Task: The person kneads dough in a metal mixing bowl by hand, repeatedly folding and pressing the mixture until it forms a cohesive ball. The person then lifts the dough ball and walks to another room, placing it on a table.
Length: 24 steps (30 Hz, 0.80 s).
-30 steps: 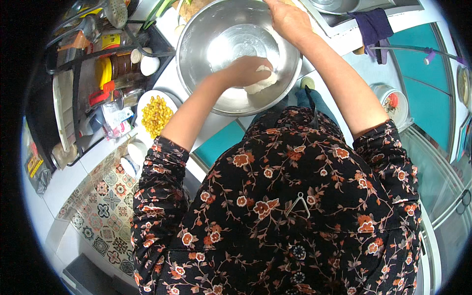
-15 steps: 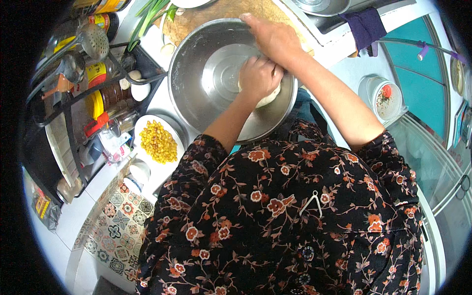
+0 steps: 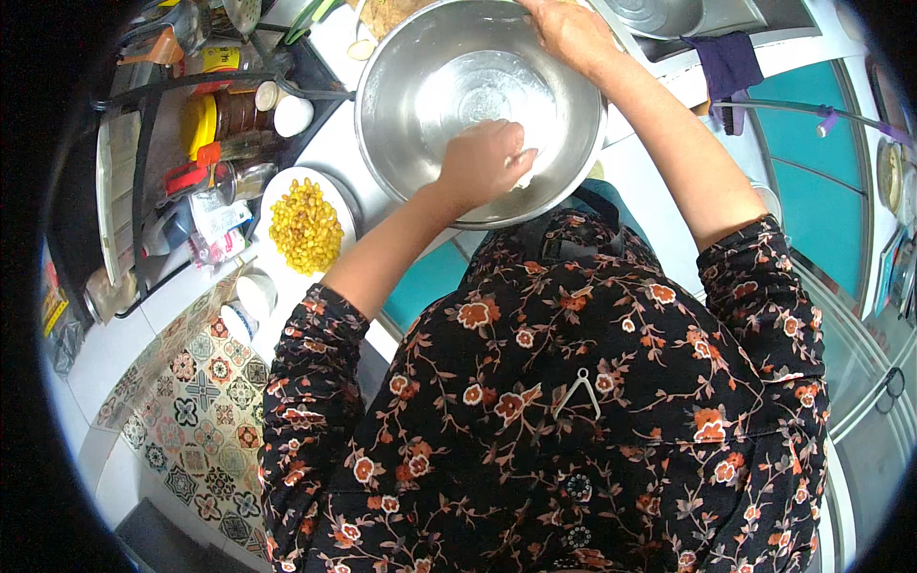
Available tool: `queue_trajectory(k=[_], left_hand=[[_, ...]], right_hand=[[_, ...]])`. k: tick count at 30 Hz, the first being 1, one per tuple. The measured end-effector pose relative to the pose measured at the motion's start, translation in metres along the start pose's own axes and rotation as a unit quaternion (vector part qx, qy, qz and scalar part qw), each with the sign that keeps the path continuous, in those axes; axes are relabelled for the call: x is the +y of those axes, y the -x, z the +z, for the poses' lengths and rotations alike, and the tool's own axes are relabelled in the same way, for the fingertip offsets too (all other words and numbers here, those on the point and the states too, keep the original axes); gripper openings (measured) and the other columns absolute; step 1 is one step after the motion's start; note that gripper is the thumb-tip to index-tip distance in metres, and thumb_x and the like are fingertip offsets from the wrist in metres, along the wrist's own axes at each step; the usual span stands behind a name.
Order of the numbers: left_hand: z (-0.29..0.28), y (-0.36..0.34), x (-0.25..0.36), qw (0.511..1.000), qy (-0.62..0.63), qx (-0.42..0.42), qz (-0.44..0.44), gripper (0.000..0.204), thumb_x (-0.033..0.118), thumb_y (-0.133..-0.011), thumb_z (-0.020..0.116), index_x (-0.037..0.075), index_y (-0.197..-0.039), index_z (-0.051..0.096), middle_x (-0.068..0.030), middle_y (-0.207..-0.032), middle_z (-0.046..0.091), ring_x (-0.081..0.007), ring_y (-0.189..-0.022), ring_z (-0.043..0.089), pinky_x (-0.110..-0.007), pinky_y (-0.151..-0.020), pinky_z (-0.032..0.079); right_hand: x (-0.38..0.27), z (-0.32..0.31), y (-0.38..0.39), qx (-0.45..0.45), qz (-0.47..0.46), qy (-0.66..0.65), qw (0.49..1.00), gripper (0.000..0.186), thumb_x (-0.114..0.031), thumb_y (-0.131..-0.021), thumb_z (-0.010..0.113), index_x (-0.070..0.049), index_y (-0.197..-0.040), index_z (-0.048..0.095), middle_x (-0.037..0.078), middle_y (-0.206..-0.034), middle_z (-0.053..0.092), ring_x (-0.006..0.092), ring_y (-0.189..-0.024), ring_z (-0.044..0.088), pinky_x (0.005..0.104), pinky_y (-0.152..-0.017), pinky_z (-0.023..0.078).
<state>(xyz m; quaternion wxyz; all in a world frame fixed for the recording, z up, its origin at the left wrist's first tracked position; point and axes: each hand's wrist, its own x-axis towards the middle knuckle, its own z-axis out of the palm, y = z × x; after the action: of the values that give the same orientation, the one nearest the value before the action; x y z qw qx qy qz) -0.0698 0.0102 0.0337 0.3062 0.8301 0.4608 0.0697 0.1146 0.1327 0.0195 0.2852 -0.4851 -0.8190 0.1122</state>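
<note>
A wide steel mixing bowl (image 3: 411,115) sits at the counter's edge in front of me. Inside it, my left hand (image 3: 485,162) is curled into a loose fist, low over the near side of the bowl, slightly blurred. A small bit of pale dough (image 3: 523,180) shows beside its thumb; the rest is hidden under the hand. Across the far right rim lies my right hand (image 3: 573,33), gripping the bowl, with its fingertips partly cut off by the top of the view.
Left of the bowl stands a white plate of yellow beans (image 3: 306,226), with white cups (image 3: 256,294) nearer me. A black rack (image 3: 143,181) holds jars and bottles at the left. Beyond the bowl lies a wooden board (image 3: 387,13); a dark cloth (image 3: 726,65) hangs at the right.
The view has shifted, so the bowl appears higher. My left hand has moved from the bowl's right side toward its near middle, and less dough shows. My right hand stays at the rim.
</note>
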Motion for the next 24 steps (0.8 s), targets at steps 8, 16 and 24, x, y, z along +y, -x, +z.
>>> queue_trajectory(k=[8,16,24], left_hand=[[0.044,-0.005,-0.025,0.949,-0.147,0.102,0.26,0.017,0.025,-0.07,0.062,0.011,-0.08,0.062,-0.0031,-0.078,0.058,-0.0204,-0.08,0.055,-0.035,-0.072,0.042],[0.064,-0.044,-0.023,0.948,-0.103,0.131,0.27,0.01,0.019,-0.066,0.061,0.014,-0.06,0.056,-0.0006,-0.058,0.052,-0.0197,-0.056,0.053,-0.033,-0.05,0.042],[0.056,-0.07,-0.019,0.981,-0.169,-0.061,0.077,0.016,0.028,-0.08,0.056,0.013,-0.081,0.061,-0.0048,-0.08,0.062,-0.0242,-0.069,0.061,-0.037,-0.059,0.049]], right_hand=[[-0.023,-0.019,0.001,-0.108,0.133,-0.122,0.978,0.027,-0.016,-0.083,0.047,-0.009,-0.109,0.053,0.018,-0.095,0.061,0.0335,-0.097,0.055,0.0416,-0.081,0.043],[-0.005,0.008,0.014,-0.058,0.107,-0.013,0.993,0.035,-0.014,-0.083,0.05,-0.018,-0.118,0.048,0.012,-0.09,0.063,0.0316,-0.08,0.061,0.0417,-0.066,0.048],[-0.007,-0.004,0.002,-0.092,0.094,-0.06,0.99,0.025,-0.018,-0.085,0.047,-0.012,-0.109,0.05,0.015,-0.082,0.061,0.0343,-0.075,0.059,0.0437,-0.064,0.045]])
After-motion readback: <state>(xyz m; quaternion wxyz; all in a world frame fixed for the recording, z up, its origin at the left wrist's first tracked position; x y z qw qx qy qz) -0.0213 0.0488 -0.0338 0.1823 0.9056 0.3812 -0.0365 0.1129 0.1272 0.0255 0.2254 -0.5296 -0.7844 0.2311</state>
